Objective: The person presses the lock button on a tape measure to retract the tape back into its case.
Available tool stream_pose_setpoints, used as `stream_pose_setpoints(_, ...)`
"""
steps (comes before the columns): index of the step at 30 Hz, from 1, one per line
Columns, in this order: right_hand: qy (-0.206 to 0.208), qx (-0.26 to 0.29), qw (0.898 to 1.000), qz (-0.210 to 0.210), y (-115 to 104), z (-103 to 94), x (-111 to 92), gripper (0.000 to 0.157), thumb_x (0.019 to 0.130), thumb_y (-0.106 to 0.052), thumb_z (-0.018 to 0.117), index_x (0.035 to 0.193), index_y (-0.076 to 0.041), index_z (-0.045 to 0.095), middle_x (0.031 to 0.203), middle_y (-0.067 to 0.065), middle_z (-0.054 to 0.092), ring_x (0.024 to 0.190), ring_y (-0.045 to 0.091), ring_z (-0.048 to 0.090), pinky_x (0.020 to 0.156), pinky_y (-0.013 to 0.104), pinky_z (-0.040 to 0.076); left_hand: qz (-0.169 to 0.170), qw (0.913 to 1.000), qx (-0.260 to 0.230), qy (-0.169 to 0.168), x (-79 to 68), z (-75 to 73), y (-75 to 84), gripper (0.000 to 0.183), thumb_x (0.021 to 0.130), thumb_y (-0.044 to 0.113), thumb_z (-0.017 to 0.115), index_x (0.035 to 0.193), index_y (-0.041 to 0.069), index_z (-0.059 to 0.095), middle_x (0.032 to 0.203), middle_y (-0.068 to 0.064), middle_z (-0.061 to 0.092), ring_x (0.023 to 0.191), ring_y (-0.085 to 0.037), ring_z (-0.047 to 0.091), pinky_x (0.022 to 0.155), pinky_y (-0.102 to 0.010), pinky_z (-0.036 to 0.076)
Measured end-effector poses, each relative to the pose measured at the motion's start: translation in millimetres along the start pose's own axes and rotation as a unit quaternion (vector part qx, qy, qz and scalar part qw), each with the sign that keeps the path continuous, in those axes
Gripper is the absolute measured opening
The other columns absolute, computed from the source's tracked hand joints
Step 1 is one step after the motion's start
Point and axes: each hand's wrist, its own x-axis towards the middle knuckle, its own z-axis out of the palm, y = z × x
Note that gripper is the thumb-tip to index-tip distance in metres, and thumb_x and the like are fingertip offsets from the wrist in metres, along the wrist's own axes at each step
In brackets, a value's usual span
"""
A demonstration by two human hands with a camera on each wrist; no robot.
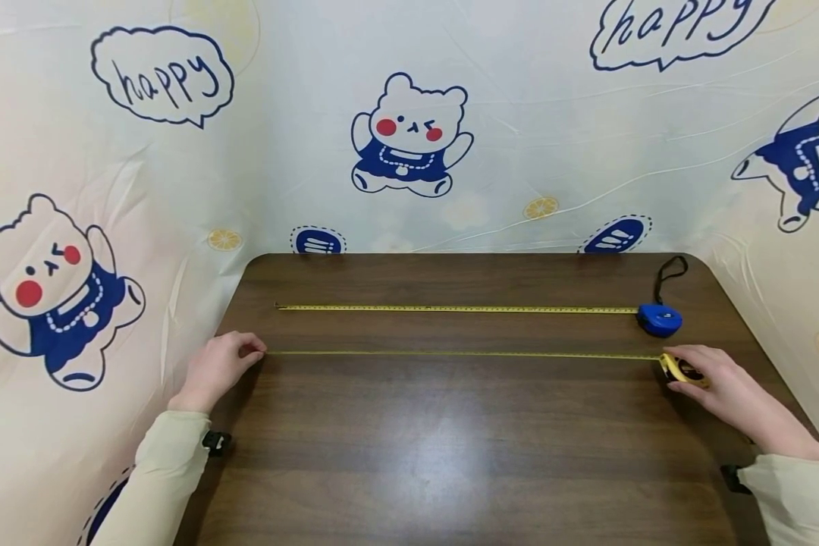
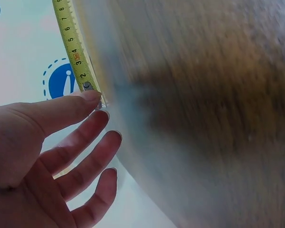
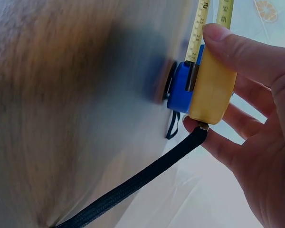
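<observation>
A yellow tape measure (image 1: 669, 369) sits in my right hand (image 1: 726, 383), gripped between thumb and fingers. Its yellow blade (image 1: 464, 354) runs straight across above the table to my left hand (image 1: 218, 365). In the left wrist view, thumb and forefinger pinch the blade's end (image 2: 80, 71), just by the metal rivet; the other fingers are loosely bent. Behind lies a blue tape measure (image 1: 660, 320) with its own blade (image 1: 457, 309) drawn out to the left, roughly parallel. The right wrist view shows a black strap (image 3: 142, 175) hanging from the yellow case.
The brown wood-grain table (image 1: 423, 455) has rounded far corners. A black wrist loop (image 1: 669, 277) of the blue tape measure lies toward the back right. Pale cloth (image 1: 532, 136) with printed bears surrounds the table on the back and both sides.
</observation>
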Motion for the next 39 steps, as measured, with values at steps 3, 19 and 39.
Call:
stream_pose_setpoints(3, 0.003, 0.002, 1.000, -0.009, -1.4, 2.0, 2.3, 0.059, 0.062, -0.005, 0.094, 0.115, 0.005, 0.069, 0.108, 0.023, 0.071, 0.096, 0.039, 0.057, 0.099, 0.006, 0.023, 0.002, 1.0000, -0.001, 0.002, 0.7, 1.5, 1.4, 0.006, 0.092, 0.015, 0.080, 0.094, 0.009, 0.078, 0.095, -0.012, 0.075, 0.082, -0.033, 0.070, 0.065, -0.050, 0.051)
stream_pose_setpoints(19, 0.009, 0.017, 0.999, -0.036, -12.7, 9.3, 12.4, 0.058, 0.064, -0.010, 0.095, 0.114, 0.005, 0.070, 0.108, 0.021, 0.071, 0.096, 0.039, 0.059, 0.104, 0.003, 0.018, -0.012, 0.9997, -0.011, -0.016, 1.4, 4.6, 15.8, 0.005, 0.095, 0.015, 0.076, 0.099, 0.013, 0.079, 0.102, -0.013, 0.075, 0.083, -0.034, 0.070, 0.060, -0.053, 0.051)
stream_pose_setpoints(39, 0.012, 0.036, 0.997, -0.067, -27.0, 15.0, 27.0, 0.056, 0.084, -0.038, 0.081, 0.115, 0.006, 0.070, 0.107, 0.019, 0.071, 0.097, 0.038, 0.060, 0.106, 0.003, 0.018, 0.003, 0.9997, -0.014, -0.021, 9.8, 11.9, 32.8, 0.004, 0.094, 0.014, 0.077, 0.098, 0.015, 0.079, 0.099, -0.010, 0.075, 0.082, -0.031, 0.069, 0.059, -0.051, 0.051)
